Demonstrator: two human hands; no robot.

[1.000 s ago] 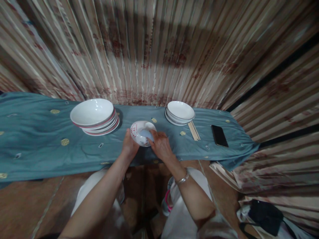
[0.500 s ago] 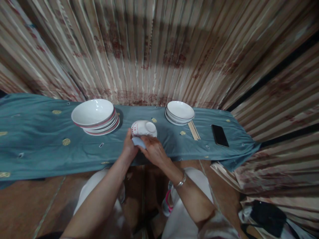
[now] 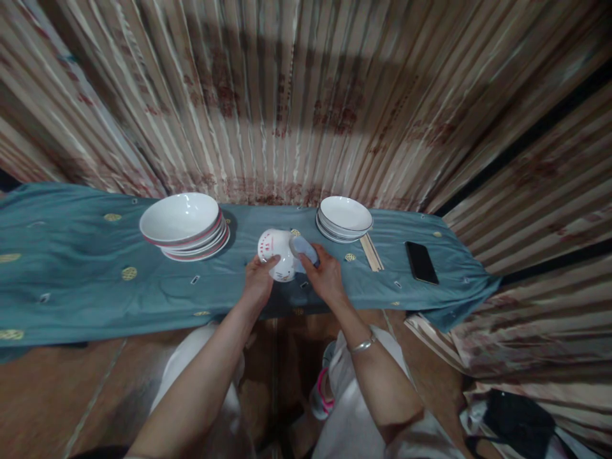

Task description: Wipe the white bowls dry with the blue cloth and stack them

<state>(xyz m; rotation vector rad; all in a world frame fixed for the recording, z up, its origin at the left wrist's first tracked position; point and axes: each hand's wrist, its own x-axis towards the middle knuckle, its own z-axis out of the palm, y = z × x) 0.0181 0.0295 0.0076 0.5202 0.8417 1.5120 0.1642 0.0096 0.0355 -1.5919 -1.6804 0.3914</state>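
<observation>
My left hand (image 3: pixel 259 279) grips a small white bowl (image 3: pixel 278 255) with red markings, thumb laid on its outer wall. The bowl is tipped on its side, its base turned to the right, above the near part of the cloth-covered table. In my right hand (image 3: pixel 326 271) is a light blue pad that looks like a sponge (image 3: pixel 302 247), pinched between thumb and fingers. The sponge is against the base end of the bowl. The fingers behind the bowl and the sponge are partly hidden.
On the table's teal cloth (image 3: pixel 95 287), a stack of red-rimmed white bowls and plates (image 3: pixel 184 220) stands left. Farther right are stacked dark-rimmed dishes (image 3: pixel 345 215), chopsticks (image 3: pixel 371 253) and a black phone (image 3: pixel 421 262). A pleated curtain (image 3: pixel 268 95) hangs behind.
My right hand has moved right and up with the sponge, from the bowl's near side to its base. My left thumb now shows on the bowl, which has turned slightly.
</observation>
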